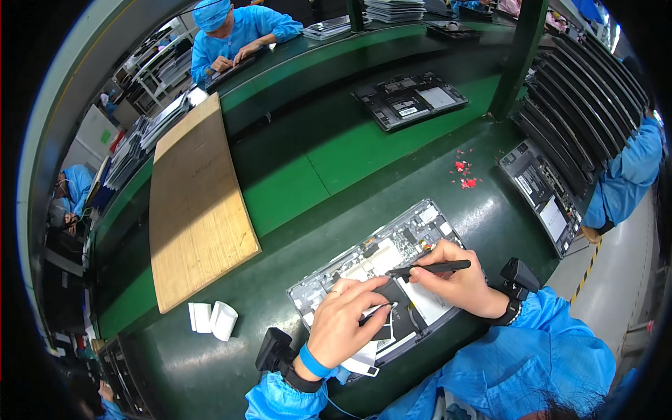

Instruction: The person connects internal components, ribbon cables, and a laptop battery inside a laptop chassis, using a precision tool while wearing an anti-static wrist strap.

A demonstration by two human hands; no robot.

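Note:
An opened laptop base (439, 323) lies tilted on the green bench in front of me, its circuit board and dark battery bare. My right hand (455, 283) rests over its right side, fingers pinched round slim black tweezers (449, 267). Their tip points left, at the board near the middle. Over the left part is my left hand (344, 318), fingers bent and closed. Between its thumb and fingers sits a small dark piece that I cannot make out. White paper slips (362, 360) stick out below that hand, partly covered by it.
A wooden board (199, 203) lies on the left, near white folded pieces (213, 320). Red scraps (463, 175) are scattered beyond the laptop. Another open base (411, 100) lies farther back. Stacked dark panels (581, 105) and a green post (518, 59) stand right. Co-workers sit around.

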